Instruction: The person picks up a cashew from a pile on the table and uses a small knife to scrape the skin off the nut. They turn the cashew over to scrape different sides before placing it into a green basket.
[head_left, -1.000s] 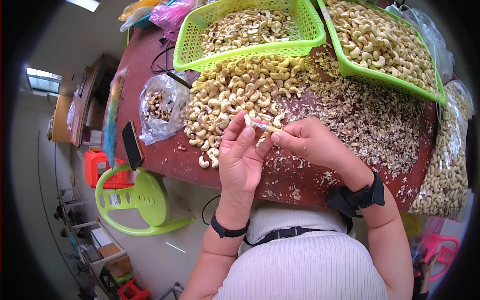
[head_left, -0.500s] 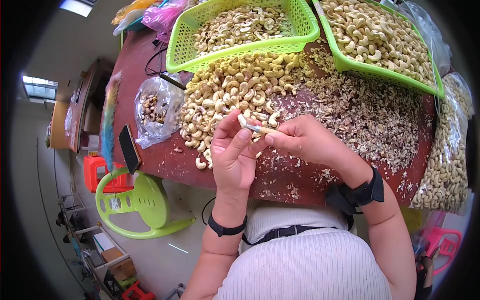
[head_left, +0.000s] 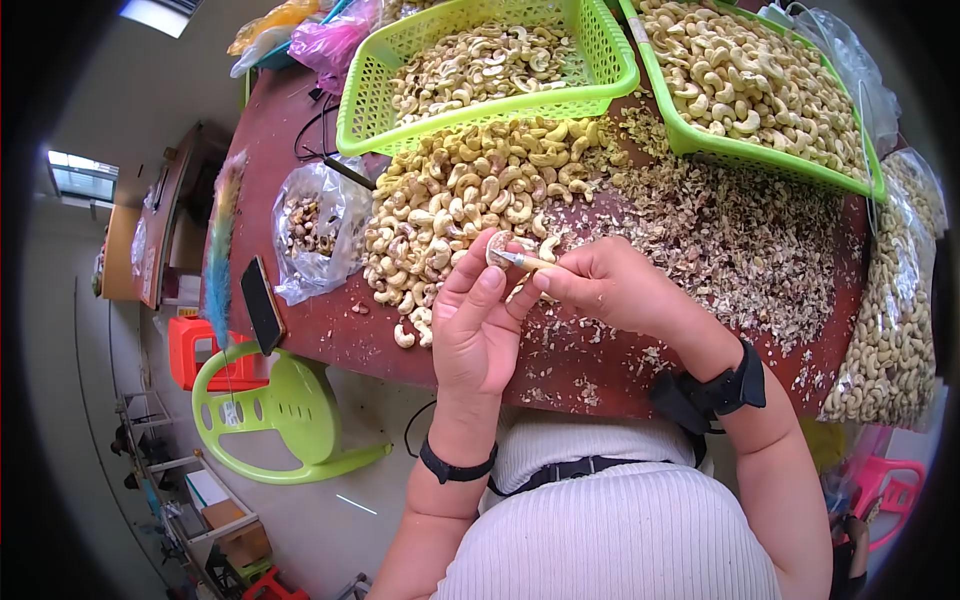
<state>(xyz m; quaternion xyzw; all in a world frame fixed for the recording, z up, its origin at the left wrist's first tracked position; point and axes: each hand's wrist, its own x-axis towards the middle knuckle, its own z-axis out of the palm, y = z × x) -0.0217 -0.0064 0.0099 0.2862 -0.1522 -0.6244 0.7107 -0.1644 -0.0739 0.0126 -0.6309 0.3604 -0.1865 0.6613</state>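
Observation:
My left hand pinches a single cashew nut between thumb and fingers, with some reddish-brown skin showing on it. In my right hand is a small knife with a pale handle, its short metal tip touching the nut. Both hands are above the front part of the dark red table. Behind them lies a heap of loose cashews. To the right of the heap spreads a layer of brown skin flakes.
Two green baskets of cashews stand at the back. A clear bag of dark pieces and a phone lie left. A large bag of cashews is at right. A green chair stands beside the table.
The nut has turned in my left fingers, now showing a reddish-brown face instead of a pale one. Both hands appear slightly lower in the view, along with a small camera shift.

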